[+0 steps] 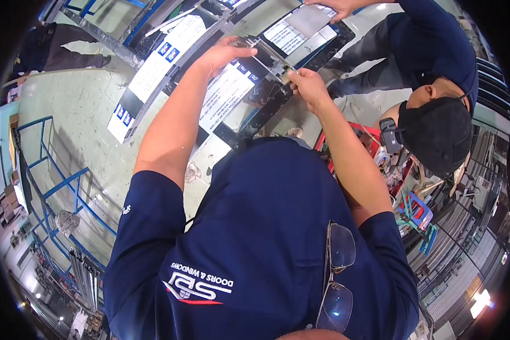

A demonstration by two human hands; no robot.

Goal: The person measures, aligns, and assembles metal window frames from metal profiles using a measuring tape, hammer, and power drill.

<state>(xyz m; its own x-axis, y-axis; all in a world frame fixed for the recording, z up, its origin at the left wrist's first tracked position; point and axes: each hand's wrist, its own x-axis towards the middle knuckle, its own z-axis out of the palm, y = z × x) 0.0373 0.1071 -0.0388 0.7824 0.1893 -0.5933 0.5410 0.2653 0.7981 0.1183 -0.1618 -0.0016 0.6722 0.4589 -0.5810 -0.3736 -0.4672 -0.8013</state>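
Both my hands are on a short grey metal profile piece with thin ridges, above a workbench strip. My left hand is at its left end, fingers curled against it with the thumb reaching over the top. At the lower right end, my right hand pinches the piece between thumb and fingers. Under and beside it lie long dark frame profiles covered with white printed protective film. The undersides of my fingers are hidden.
Across on the right, a co-worker in a dark cap rests a hand on a flat grey plate. A film-covered profile runs along the left. Blue metal racks stand further left; a red tray with tools is to the right.
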